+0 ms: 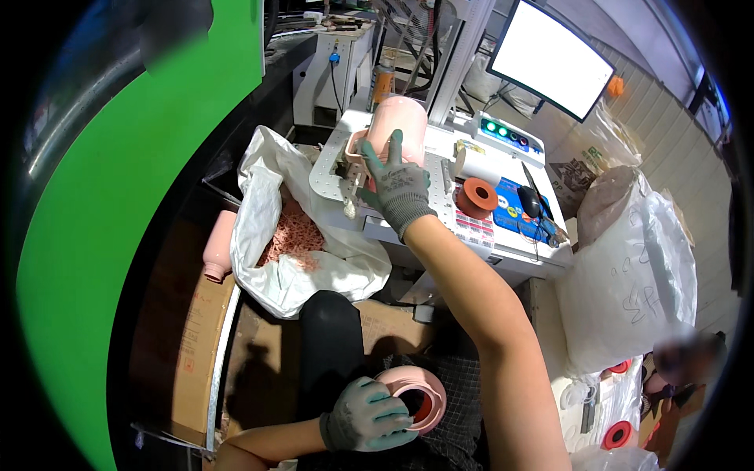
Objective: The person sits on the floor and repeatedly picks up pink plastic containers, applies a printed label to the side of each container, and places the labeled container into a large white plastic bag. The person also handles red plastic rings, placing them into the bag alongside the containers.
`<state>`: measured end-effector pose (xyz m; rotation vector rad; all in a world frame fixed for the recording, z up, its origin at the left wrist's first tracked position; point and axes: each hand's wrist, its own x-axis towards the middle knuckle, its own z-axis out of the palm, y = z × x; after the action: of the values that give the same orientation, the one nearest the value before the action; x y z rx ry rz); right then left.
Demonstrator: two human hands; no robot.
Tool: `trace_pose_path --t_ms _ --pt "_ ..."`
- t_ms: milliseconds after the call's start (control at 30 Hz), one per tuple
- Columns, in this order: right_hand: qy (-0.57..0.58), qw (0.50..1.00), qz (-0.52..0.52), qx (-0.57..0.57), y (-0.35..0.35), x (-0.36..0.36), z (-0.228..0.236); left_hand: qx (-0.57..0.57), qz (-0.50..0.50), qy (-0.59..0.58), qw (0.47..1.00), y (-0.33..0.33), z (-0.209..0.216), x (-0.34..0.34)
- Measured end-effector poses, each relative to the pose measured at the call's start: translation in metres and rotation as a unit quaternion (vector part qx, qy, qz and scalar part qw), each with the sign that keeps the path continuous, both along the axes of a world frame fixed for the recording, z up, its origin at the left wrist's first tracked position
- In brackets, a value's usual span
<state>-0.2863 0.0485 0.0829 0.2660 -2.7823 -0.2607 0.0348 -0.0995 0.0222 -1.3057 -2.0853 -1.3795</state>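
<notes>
Low in the view, my left hand [365,416], in a grey-green glove, is closed around a pink bottle [434,385] resting at my lap. Its round open mouth faces up and shows red inside. My right hand [400,184], gloved alike, reaches forward to a second pink bottle [399,118] lying on the white machine table. Its fingers are spread, some of them against the bottle's near side, so the hand is open. Beside those fingers is a pink bracket-like part [355,147] on the perforated metal plate [328,177].
A white sack [263,169] of pink shreds stands left of the table, near another pink bottle [219,245]. On the table are a reddish-brown ring [477,198], a white cylinder [477,166], a mouse [528,202] and a button box [509,139]. A monitor [552,56] and big plastic bags [620,275] stand right.
</notes>
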Motion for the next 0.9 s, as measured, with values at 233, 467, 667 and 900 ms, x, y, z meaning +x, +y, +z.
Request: trace_pose_path --t_ms 233,467,667,900 --pt "0.199 0.928 0.195 -0.247 0.053 0.097 0.001 -0.027 0.065 0.031 0.997 -0.015 -0.006 0.009" --pt "-0.089 0.776 0.055 -0.622 0.158 0.268 -0.105 -0.007 0.02 0.051 0.998 0.005 -0.016 0.011" --pt "0.067 0.75 0.058 -0.656 0.198 0.301 -0.113 -0.085 -0.103 0.166 0.977 0.002 -0.05 0.0" --pt "-0.05 0.63 -0.03 -0.775 0.186 0.357 -0.101 -0.085 -0.004 0.077 0.993 -0.026 -0.052 0.003"
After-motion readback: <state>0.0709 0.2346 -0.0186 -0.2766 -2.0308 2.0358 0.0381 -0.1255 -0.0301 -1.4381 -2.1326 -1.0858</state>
